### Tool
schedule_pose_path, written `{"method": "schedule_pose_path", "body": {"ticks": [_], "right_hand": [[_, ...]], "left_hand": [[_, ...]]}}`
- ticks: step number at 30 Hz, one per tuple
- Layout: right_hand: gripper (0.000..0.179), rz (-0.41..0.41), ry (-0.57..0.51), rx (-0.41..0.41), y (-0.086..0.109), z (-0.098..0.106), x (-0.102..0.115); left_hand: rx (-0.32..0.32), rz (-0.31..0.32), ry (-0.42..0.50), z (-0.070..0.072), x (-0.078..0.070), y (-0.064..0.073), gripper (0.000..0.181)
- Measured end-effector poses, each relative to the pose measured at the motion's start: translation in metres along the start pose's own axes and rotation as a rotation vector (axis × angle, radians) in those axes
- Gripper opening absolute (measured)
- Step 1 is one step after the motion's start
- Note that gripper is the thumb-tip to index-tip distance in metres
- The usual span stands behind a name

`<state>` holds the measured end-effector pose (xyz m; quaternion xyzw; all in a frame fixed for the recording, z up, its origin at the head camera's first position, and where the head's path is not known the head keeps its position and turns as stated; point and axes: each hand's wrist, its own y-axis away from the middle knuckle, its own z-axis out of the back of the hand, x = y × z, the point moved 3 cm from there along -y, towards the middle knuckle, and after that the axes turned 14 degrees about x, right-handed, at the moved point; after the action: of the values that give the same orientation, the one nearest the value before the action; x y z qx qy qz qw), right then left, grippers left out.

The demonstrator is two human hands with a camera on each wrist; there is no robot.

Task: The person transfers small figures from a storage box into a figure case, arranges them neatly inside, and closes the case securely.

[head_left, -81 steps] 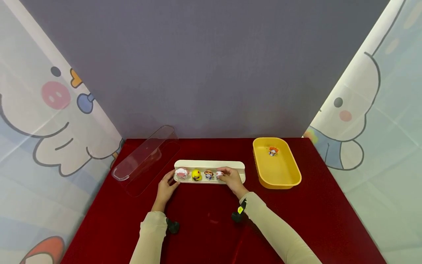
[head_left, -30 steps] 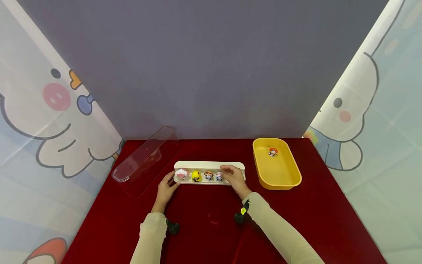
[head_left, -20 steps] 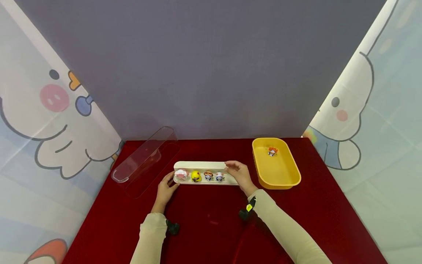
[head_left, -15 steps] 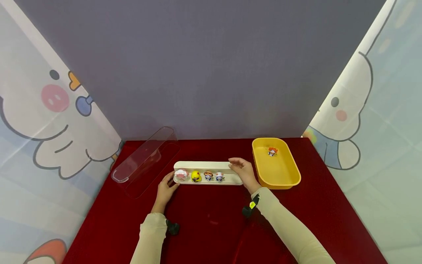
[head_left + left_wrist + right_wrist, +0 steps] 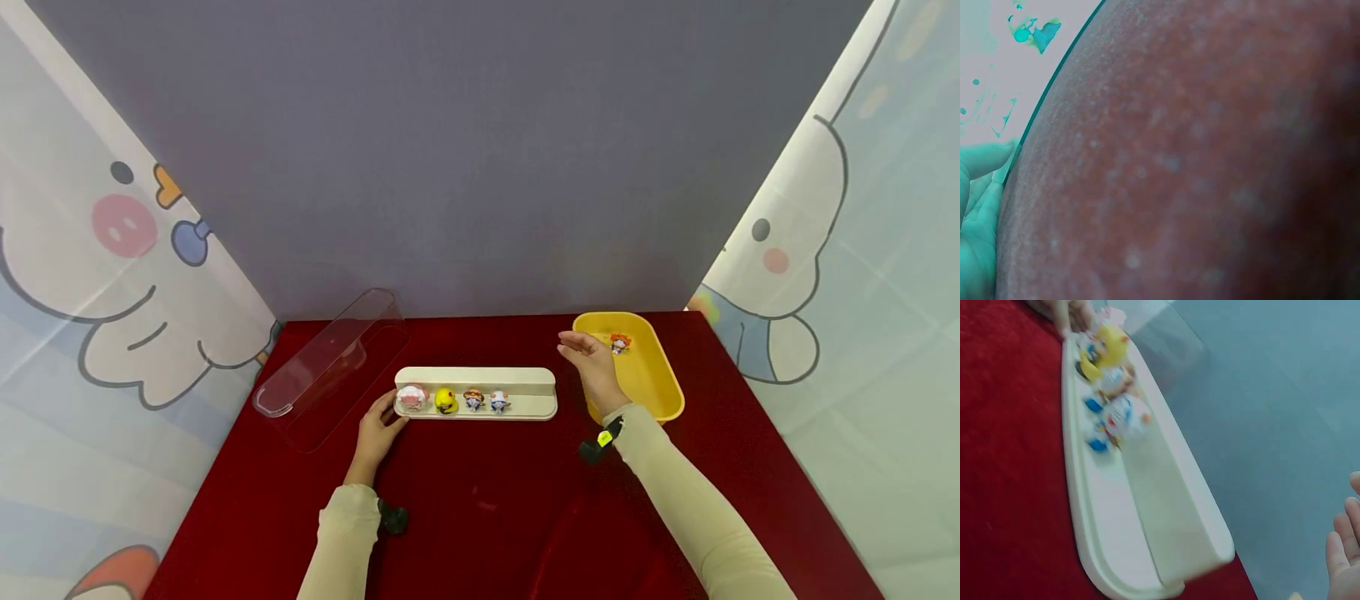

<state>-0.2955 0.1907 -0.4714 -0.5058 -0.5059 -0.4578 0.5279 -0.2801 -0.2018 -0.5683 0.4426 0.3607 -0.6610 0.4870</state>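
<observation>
A long cream display base [image 5: 534, 407] lies on the red cloth, with a raised strip along its back. In its left part stand a pink-and-white figurine [image 5: 412, 397], a yellow figurine [image 5: 446, 401], a brown-hatted one [image 5: 474, 400] and a white-headed one [image 5: 500, 402]. My left hand [image 5: 375, 435] grips the base's left end between thumb and fingers. Raised near the left rim of a yellow tray [image 5: 648, 379], my right hand [image 5: 596, 371] holds nothing, fingers extended. An orange-haired figurine [image 5: 620, 343] lies inside that tray. The left wrist view is mostly a dark blur.
A clear plastic cover [image 5: 333, 358] lies slanted at the left of the red cloth [image 5: 465, 517]. A grey wall [image 5: 480, 167] closes off the back. Cartoon-printed sheets [image 5: 780, 250] hang on both sides.
My right hand has let go of the white-headed figurine, leaving it standing on the base. It has since moved right to the yellow tray. My left hand has stayed put.
</observation>
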Motion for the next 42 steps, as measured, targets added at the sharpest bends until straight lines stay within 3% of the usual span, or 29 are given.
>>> {"method": "schedule_pose_path", "body": {"ticks": [8, 14, 19, 28, 36, 42], "right_hand": [[0.038, -0.027, 0.063, -0.095, -0.011, 0.036, -0.005], [0.039, -0.036, 0.057, -0.1, -0.016, 0.055, -0.004], [0.039, -0.047, 0.01, -0.153, -0.022, 0.07, -0.005], [0.037, 0.026, -0.057, -0.222, -0.028, 0.09, -0.011], [0.041, 0.01, -0.101, -0.236, -0.03, 0.106, -0.019], [0.027, 0.013, -0.054, -0.251, -0.033, 0.112, -0.02]], "left_hand": [[-0.001, 0.003, 0.031, 0.0, -0.03, 0.009, 0.058], [-0.017, 0.02, 0.015, 0.0, -0.005, 0.002, 0.059], [-0.03, -0.008, -0.01, -0.001, 0.009, -0.001, 0.059], [-0.029, -0.017, -0.001, -0.002, 0.01, 0.0, 0.06], [-0.016, -0.009, 0.02, -0.002, 0.011, -0.002, 0.059], [-0.008, 0.02, 0.012, -0.002, 0.009, -0.001, 0.059]]}}
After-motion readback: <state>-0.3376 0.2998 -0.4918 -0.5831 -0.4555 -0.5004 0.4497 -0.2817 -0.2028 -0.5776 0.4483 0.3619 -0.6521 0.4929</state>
